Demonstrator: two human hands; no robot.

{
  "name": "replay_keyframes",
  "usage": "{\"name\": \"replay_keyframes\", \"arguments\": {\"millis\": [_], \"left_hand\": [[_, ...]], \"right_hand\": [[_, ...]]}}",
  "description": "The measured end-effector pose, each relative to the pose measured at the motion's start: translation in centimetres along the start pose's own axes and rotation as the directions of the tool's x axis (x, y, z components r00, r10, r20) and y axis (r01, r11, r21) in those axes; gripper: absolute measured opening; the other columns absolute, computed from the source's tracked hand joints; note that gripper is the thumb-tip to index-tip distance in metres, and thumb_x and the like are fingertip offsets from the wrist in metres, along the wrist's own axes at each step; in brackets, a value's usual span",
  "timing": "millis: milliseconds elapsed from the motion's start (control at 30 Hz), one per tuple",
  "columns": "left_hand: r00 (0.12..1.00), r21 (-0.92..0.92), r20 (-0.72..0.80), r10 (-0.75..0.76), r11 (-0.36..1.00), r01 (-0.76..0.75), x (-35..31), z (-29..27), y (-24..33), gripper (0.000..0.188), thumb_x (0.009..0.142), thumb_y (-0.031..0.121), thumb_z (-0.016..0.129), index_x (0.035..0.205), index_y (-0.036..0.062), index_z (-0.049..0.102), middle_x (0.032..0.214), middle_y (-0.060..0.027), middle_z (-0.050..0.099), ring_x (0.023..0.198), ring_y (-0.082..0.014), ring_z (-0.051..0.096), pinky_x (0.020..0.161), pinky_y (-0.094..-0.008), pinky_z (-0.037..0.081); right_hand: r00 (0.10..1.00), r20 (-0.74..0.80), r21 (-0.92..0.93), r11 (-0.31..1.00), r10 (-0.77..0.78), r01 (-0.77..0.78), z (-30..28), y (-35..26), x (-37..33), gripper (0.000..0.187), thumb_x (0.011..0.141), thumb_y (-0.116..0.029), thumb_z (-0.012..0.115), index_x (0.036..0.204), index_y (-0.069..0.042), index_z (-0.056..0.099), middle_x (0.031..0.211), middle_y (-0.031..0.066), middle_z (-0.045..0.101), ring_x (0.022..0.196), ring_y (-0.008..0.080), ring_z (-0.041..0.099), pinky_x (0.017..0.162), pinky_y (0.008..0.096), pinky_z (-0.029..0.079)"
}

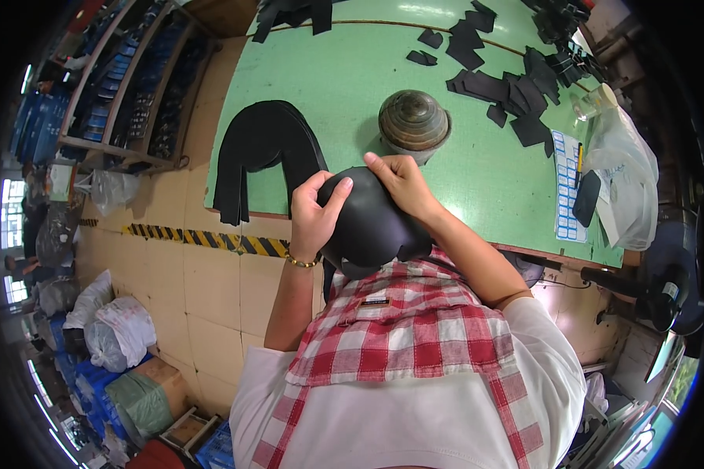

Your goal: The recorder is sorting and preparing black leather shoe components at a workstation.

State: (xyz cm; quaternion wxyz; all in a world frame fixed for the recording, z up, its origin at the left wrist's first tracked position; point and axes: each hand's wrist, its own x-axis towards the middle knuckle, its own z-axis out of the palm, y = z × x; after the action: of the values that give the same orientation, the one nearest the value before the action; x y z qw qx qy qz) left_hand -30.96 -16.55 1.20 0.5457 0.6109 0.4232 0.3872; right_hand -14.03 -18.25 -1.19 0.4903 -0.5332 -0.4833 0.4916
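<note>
Green table stands ahead; at its near edge, the left hand and right hand grasp a black piece, smooth, rounded and softly shining, its lower edge perhaps notched

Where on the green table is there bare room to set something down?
Free: the tabletop between domed block and blue-and-white card, and beyond the arched black stack. Crowded: far right, with black scraps; right end, with plastic bag.

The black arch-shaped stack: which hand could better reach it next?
Probably the left hand: it is nearer the stack, while the right hand is farther off, across the black piece both hold.
</note>
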Motion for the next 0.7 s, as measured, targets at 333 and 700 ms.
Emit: {"name": "replay_keyframes", "arguments": {"millis": [333,700], "left_hand": [[1.0,-0.124,-0.013,-0.019,0.992,0.018,0.1,-1.3,0.4,0.013,0.085,0.013,0.059,0.081,0.0009,0.057,0.071,0.0031,0.057,0.065,-0.0019,0.048,0.058,-0.0179,0.04],[0.966,-0.556,0.167,-0.197,0.79,0.257,0.1,-1.4,0.0,0.015,0.088,0.015,0.054,0.075,0.0103,0.048,0.071,0.0067,0.05,0.068,-0.0007,0.042,0.066,-0.0183,0.034]], "right_hand": [[0.992,0.129,0.116,0.993,0.003,-0.018,-1.9,-0.5,-1.0,0.027,0.089,-0.025,0.053,0.077,-0.001,0.057,0.067,-0.0047,0.051,0.062,0.0021,0.044,0.054,0.0198,0.037],[0.999,-0.017,-0.053,0.998,-0.042,0.041,-0.8,-0.8,-1.7,0.027,0.088,-0.024,0.055,0.078,0.001,0.056,0.061,-0.0013,0.046,0.059,0.0043,0.039,0.052,0.0229,0.034]]}}
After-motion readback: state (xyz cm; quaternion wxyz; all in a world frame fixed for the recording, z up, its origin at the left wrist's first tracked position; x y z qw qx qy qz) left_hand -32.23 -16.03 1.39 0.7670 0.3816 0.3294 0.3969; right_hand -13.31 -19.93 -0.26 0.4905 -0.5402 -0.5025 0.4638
